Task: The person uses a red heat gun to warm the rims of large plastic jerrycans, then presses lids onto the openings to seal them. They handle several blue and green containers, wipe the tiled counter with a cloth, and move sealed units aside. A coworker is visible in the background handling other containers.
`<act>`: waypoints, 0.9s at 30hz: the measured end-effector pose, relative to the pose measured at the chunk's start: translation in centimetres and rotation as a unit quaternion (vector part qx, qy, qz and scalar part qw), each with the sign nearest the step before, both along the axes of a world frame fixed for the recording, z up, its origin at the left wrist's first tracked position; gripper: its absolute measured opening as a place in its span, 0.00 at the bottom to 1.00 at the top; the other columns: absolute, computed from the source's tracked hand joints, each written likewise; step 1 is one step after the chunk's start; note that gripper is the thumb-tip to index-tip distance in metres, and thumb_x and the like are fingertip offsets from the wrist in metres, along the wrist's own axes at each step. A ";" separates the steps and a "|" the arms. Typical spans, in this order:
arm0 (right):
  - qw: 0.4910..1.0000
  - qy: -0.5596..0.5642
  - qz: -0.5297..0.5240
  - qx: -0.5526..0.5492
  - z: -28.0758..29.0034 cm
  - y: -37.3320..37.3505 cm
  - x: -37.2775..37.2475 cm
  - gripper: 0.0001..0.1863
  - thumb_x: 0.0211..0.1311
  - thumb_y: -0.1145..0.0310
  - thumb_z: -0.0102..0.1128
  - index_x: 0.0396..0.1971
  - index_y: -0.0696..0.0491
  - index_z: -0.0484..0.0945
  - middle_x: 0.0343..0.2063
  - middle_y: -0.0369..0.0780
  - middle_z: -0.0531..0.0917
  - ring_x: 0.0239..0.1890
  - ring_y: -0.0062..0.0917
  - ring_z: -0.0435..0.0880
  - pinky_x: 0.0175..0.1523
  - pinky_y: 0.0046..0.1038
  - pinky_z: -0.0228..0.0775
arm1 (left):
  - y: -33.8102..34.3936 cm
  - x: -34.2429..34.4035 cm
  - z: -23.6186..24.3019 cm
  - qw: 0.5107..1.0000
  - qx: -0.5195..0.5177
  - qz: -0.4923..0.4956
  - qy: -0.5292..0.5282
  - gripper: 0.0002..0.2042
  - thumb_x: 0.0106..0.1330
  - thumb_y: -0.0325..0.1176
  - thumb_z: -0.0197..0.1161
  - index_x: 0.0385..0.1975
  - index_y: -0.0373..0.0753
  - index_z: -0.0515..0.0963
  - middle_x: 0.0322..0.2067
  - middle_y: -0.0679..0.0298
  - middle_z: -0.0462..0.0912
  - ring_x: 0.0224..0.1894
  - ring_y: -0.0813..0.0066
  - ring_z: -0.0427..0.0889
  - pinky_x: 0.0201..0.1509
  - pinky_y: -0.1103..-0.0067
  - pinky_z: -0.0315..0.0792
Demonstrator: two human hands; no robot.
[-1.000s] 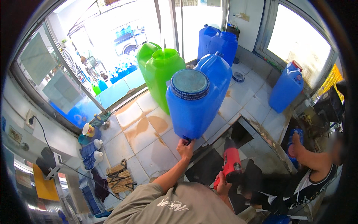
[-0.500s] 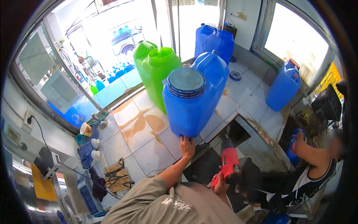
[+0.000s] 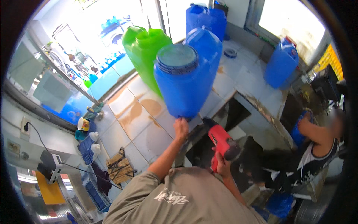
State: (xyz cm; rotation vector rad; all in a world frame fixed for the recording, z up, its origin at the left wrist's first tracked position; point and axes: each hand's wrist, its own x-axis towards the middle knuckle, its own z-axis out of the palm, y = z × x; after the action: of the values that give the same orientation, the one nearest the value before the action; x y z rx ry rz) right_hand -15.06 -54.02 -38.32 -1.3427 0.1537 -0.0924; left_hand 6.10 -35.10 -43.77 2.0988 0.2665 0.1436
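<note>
My left hand (image 3: pixel 181 128) is closed at the bottom front of a blue lidded container (image 3: pixel 179 87), round a small dark part that I cannot make out. My right hand (image 3: pixel 222 164) grips a red heat gun (image 3: pixel 220 140), its dark nozzle angled toward that base, just right of my left hand. A green container (image 3: pixel 143 58) with an open mouth stands behind and left of the blue one, and a second light blue container (image 3: pixel 207 56) is close behind at right, on the tiled counter (image 3: pixel 138 142).
Two blue containers (image 3: pixel 203 20) stand at the back, another (image 3: pixel 279 63) by the right window. A co-worker (image 3: pixel 317 134) is at the right, hand on a blue object. A sunken dark opening (image 3: pixel 231 112) cuts the counter. Cups (image 3: pixel 84 123), wooden slats (image 3: pixel 119 171) and a cord lie at left.
My right hand has raised and tilted the heat gun, bringing its nozzle leftward near my left hand. The containers and surroundings appear higher and slightly left as the view shifts.
</note>
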 end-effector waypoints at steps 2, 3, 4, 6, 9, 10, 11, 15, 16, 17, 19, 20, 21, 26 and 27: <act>0.999 0.003 0.033 0.001 0.5 -0.1 0.3 0.16 0.80 0.65 0.51 0.59 0.57 0.73 0.52 0.41 0.81 0.27 0.18 0.78 0.32 0.24 0.72 | 0.4 0.3 0.4 0.997 -0.054 0.004 0.049 0.19 0.66 0.39 0.49 0.38 0.32 0.84 0.37 0.39 0.85 0.46 0.37 0.83 0.50 0.56 0.74; 0.999 0.005 0.042 -0.001 0.8 -0.1 0.5 0.16 0.80 0.64 0.51 0.58 0.57 0.74 0.51 0.41 0.81 0.26 0.18 0.78 0.31 0.24 0.72 | 0.5 0.4 0.7 0.996 -0.075 0.003 0.057 0.19 0.66 0.39 0.49 0.39 0.33 0.85 0.38 0.40 0.85 0.46 0.38 0.84 0.51 0.56 0.74; 0.999 -0.002 0.052 -0.003 1.1 0.0 0.6 0.15 0.80 0.64 0.52 0.57 0.57 0.74 0.50 0.40 0.82 0.26 0.17 0.78 0.31 0.23 0.72 | 0.5 0.3 1.0 0.994 -0.094 0.005 0.061 0.20 0.65 0.40 0.48 0.39 0.33 0.85 0.38 0.40 0.85 0.46 0.38 0.84 0.51 0.56 0.74; 0.998 -0.001 0.060 -0.015 1.5 0.3 0.8 0.14 0.80 0.63 0.52 0.56 0.55 0.76 0.43 0.38 0.83 0.25 0.15 0.77 0.31 0.22 0.71 | 0.5 0.1 1.5 0.996 -0.069 0.004 0.059 0.20 0.66 0.40 0.48 0.40 0.33 0.85 0.39 0.40 0.86 0.46 0.39 0.85 0.52 0.58 0.74; 0.996 0.040 0.083 -0.007 1.5 0.6 0.8 0.14 0.79 0.62 0.53 0.54 0.54 0.77 0.32 0.34 0.83 0.23 0.14 0.75 0.30 0.21 0.69 | 0.5 0.1 1.3 0.997 -0.064 0.011 0.035 0.20 0.64 0.42 0.50 0.37 0.33 0.84 0.35 0.41 0.85 0.41 0.47 0.85 0.48 0.61 0.74; 0.994 0.062 0.087 0.001 1.4 0.7 0.8 0.14 0.79 0.61 0.53 0.54 0.53 0.77 0.28 0.33 0.83 0.22 0.13 0.75 0.30 0.21 0.69 | 0.6 0.2 0.9 0.997 -0.068 0.013 0.024 0.20 0.63 0.44 0.51 0.35 0.33 0.84 0.32 0.42 0.85 0.39 0.51 0.85 0.46 0.62 0.73; 0.994 0.055 0.093 -0.010 1.2 0.8 0.9 0.14 0.78 0.62 0.54 0.54 0.53 0.77 0.26 0.32 0.82 0.22 0.13 0.75 0.30 0.20 0.69 | 0.7 0.5 0.4 0.997 -0.067 0.008 0.029 0.20 0.64 0.43 0.51 0.35 0.33 0.85 0.33 0.43 0.86 0.39 0.52 0.85 0.46 0.63 0.73; 0.950 -0.158 0.103 -0.250 0.3 1.8 1.7 0.18 0.71 0.66 0.61 0.58 0.53 0.76 0.27 0.34 0.83 0.26 0.16 0.80 0.33 0.23 0.72 | 2.4 1.3 -2.5 0.976 -0.188 -0.071 0.077 0.20 0.69 0.40 0.49 0.44 0.34 0.85 0.42 0.49 0.88 0.43 0.59 0.86 0.47 0.68 0.75; 0.916 -0.224 0.084 -0.322 0.1 2.2 2.0 0.23 0.67 0.67 0.64 0.60 0.53 0.74 0.31 0.38 0.83 0.29 0.22 0.82 0.36 0.26 0.74 | 3.2 1.3 -3.1 0.960 -0.242 -0.084 0.115 0.21 0.71 0.40 0.48 0.48 0.35 0.85 0.45 0.51 0.88 0.44 0.61 0.86 0.48 0.70 0.75; 0.904 -0.222 0.093 -0.353 0.0 2.7 2.4 0.28 0.63 0.68 0.66 0.63 0.53 0.72 0.35 0.41 0.84 0.32 0.29 0.83 0.39 0.30 0.76 | 4.0 0.8 -3.5 0.940 -0.314 -0.075 0.108 0.21 0.72 0.39 0.48 0.52 0.35 0.83 0.48 0.52 0.87 0.47 0.63 0.86 0.50 0.71 0.76; 0.913 -0.151 0.087 -0.369 -0.2 3.8 2.9 0.43 0.51 0.68 0.71 0.71 0.52 0.66 0.48 0.50 0.83 0.42 0.51 0.86 0.49 0.43 0.81 | 5.9 -1.3 -4.0 0.888 -0.441 -0.016 0.130 0.22 0.74 0.39 0.47 0.60 0.36 0.78 0.55 0.55 0.84 0.51 0.65 0.85 0.54 0.74 0.76; 0.875 -0.152 0.120 -0.444 -0.3 4.3 3.1 0.52 0.52 0.66 0.72 0.77 0.51 0.55 0.51 0.50 0.83 0.45 0.48 0.87 0.49 0.43 0.81 | 8.1 -2.4 -3.8 0.877 -0.458 -0.035 0.144 0.24 0.75 0.42 0.47 0.65 0.37 0.75 0.60 0.52 0.80 0.53 0.64 0.83 0.51 0.71 0.77; 0.854 -0.131 0.149 -0.481 -0.4 4.8 3.1 0.52 0.52 0.65 0.73 0.77 0.52 0.55 0.52 0.50 0.82 0.45 0.49 0.87 0.49 0.44 0.82 | 10.2 -4.1 -3.6 0.877 -0.465 -0.009 0.120 0.23 0.75 0.40 0.47 0.63 0.36 0.76 0.57 0.53 0.82 0.51 0.66 0.83 0.50 0.72 0.77; 0.778 -0.130 0.167 -0.591 -0.9 5.6 1.5 0.52 0.52 0.59 0.75 0.76 0.53 0.56 0.53 0.50 0.82 0.44 0.49 0.87 0.47 0.43 0.82 | 24.2 -15.0 -1.4 0.953 -0.205 0.222 -0.020 0.12 0.68 0.29 0.52 0.45 0.31 0.79 0.38 0.58 0.84 0.35 0.69 0.82 0.42 0.72 0.75; 0.778 -0.191 0.117 -0.587 -1.0 5.8 1.1 0.52 0.52 0.59 0.75 0.75 0.54 0.57 0.52 0.50 0.82 0.44 0.49 0.87 0.47 0.43 0.83 | 26.5 -17.7 -1.2 0.948 -0.046 0.307 -0.075 0.10 0.63 0.26 0.56 0.42 0.32 0.77 0.37 0.58 0.82 0.35 0.68 0.80 0.41 0.72 0.74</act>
State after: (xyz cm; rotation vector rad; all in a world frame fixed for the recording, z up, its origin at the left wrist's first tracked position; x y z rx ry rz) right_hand -13.95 -48.18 -39.30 -2.5480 -0.5179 -0.2771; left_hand -11.59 -8.62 -44.98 1.8378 0.8129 0.6443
